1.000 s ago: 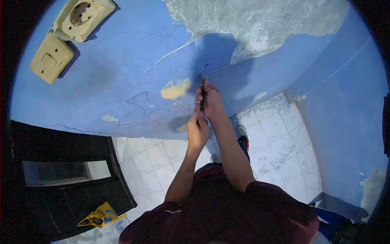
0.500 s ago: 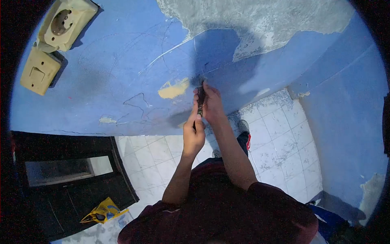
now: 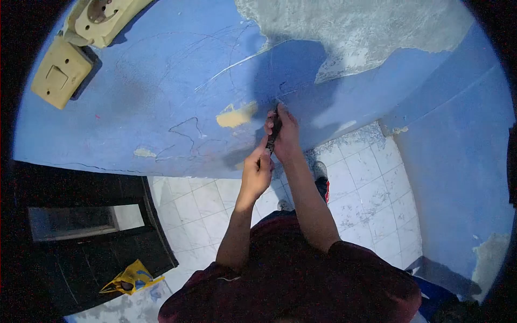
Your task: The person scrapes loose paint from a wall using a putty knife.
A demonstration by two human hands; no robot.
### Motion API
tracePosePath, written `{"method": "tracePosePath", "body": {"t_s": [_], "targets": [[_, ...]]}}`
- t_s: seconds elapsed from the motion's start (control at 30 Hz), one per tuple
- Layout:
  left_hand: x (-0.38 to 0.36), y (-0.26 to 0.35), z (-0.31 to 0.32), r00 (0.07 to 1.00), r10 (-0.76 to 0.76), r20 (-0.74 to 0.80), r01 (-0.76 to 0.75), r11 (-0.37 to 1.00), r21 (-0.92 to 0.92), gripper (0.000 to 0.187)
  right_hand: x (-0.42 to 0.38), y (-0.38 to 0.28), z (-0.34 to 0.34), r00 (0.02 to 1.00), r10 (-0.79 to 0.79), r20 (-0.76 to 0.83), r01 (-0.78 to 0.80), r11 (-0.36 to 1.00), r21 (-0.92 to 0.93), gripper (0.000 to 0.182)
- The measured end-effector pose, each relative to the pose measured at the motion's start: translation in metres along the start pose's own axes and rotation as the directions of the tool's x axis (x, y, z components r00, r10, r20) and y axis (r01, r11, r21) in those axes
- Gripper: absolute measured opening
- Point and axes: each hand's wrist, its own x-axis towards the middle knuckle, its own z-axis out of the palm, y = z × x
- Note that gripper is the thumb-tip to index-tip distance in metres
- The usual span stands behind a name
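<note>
Both my hands grip one dark, narrow hand tool [image 3: 276,125] close to the blue wall [image 3: 177,70]. My right hand [image 3: 286,134] is closed round its upper part, with the thumb near the top end. Lower down, my left hand [image 3: 256,173] is closed on the bottom part, fingers pointing up along it. The tool leans slightly to the right at its top. Its exact kind cannot be made out, and the fingers hide much of it. A yellowish bare patch [image 3: 236,115] on the wall lies just left of my hands.
A cream socket [image 3: 102,19] and a light switch [image 3: 60,74] are on the wall at upper left. Grey exposed plaster [image 3: 366,32] spans the top. A dark cabinet-like piece [image 3: 70,264] and a yellow bag [image 3: 132,279] are at lower left. White floor tiles [image 3: 371,210] surround my feet.
The view has shifted a little, so the socket sits higher. My hands and the tool appear slightly further right, and the tool is tilted more. Both hands keep their hold.
</note>
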Motion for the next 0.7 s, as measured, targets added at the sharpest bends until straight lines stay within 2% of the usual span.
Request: {"method": "tracePosePath", "body": {"t_s": [0.13,0.23,0.3,0.4,0.43,0.5,0.53,0.6,0.63,0.7], "targets": [[0.003,-0.005,0.0,0.999,0.049,-0.023,-0.049,0.999,-0.009,0.046,0.003,0.001,0.004,1.0,-0.017,0.002,0.017,1.0,0.0,0.016],[0.007,0.002,-0.003,0.999,-0.011,-0.03,0.011,1.0,0.013,0.043,0.0,0.001,0.011,0.999,-0.018,-0.037,0.019,1.0,0.012,0.018],[0.012,0.004,-0.004,0.996,0.093,-0.019,-0.091,0.992,0.084,0.041,0.001,0.0,0.013,0.997,-0.02,-0.072,0.021,1.0,0.016,0.019],[0.013,0.001,-0.006,0.986,0.164,-0.037,-0.157,0.977,0.145,0.04,0.004,0.003,0.012,0.995,-0.053,-0.082,0.052,0.999,-0.013,0.021],[0.012,0.009,-0.007,0.986,0.164,-0.039,-0.157,0.977,0.142,0.04,0.006,0.005,0.011,0.994,-0.06,-0.094,0.059,0.998,-0.015,0.022],[0.011,0.033,-0.009,0.998,0.057,0.014,-0.058,0.988,0.141,0.04,0.008,0.003,0.012,0.992,-0.075,-0.101,0.073,0.997,-0.019,0.023],[0.016,0.025,-0.008,0.998,0.063,0.015,-0.065,0.988,0.139,0.04,0.008,-0.001,0.015,0.988,-0.101,-0.115,0.099,0.995,-0.022,0.023],[0.024,0.002,-0.008,0.986,0.166,0.011,-0.166,0.97,0.177,0.04,0.007,-0.001,0.015,0.984,-0.123,-0.131,0.121,0.992,-0.021,0.023],[0.022,0.007,-0.011,0.986,0.167,0.01,-0.166,0.97,0.177,0.04,0.007,0.0,0.015,0.987,-0.118,-0.107,0.119,0.993,0.004,0.022],[0.017,0.02,-0.019,0.999,-0.004,0.052,-0.004,0.989,0.145,0.039,0.005,0.002,0.015,0.991,-0.112,-0.08,0.114,0.993,0.025,0.022]]}}
